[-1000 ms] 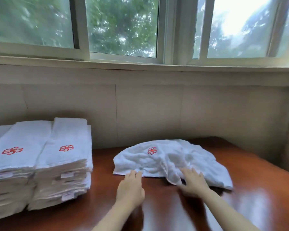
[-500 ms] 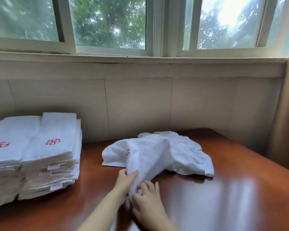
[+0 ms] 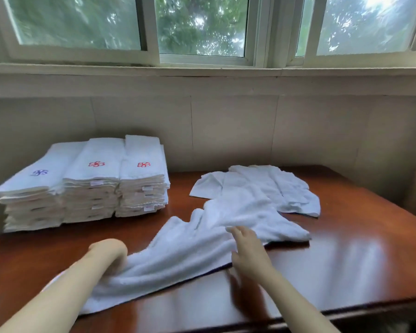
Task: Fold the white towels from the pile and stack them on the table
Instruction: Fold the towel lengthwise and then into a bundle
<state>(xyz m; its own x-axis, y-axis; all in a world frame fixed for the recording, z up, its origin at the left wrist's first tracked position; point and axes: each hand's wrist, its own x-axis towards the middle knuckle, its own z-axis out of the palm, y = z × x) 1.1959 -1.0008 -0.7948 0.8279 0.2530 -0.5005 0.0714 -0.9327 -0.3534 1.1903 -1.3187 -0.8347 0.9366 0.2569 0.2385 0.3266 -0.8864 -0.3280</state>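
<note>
Towel (image 3: 190, 251) in work was found lying long, wrinkled and unfolded, in front of and to the right of the folded stacks (image 3: 89, 188). We noted the left hand (image 3: 108, 251) at its near-left end, directly in front of the stacks. The wrist was bent and the fingers were turned down into the cloth. They were hidden, but we judged them closed on that end. The right hand (image 3: 247, 254) lay further right of the stacks, flat on the towel with its fingers (image 3: 235, 231) straight. It held nothing and was at most pressing or smoothing.

The far end of the towel ran on to the right and overlapped the loose pile (image 3: 283, 188). That pile sat crumpled to the right of the stacks, at about their depth, close to the wall (image 3: 226, 131). We could not tell how many towels it held, though it looked like few.

The stacks stood in three tall columns side by side on the table (image 3: 358, 236), squared and touching. A blue emblem (image 3: 39, 173) marked the left column's top, and red emblems (image 3: 96, 164) marked the other two.

Our judgement was that most of the task was done. The present towel was at the spreading step, with no fold yet made in it. Left to do: fold it, place it on a column, then clear the pile.
</note>
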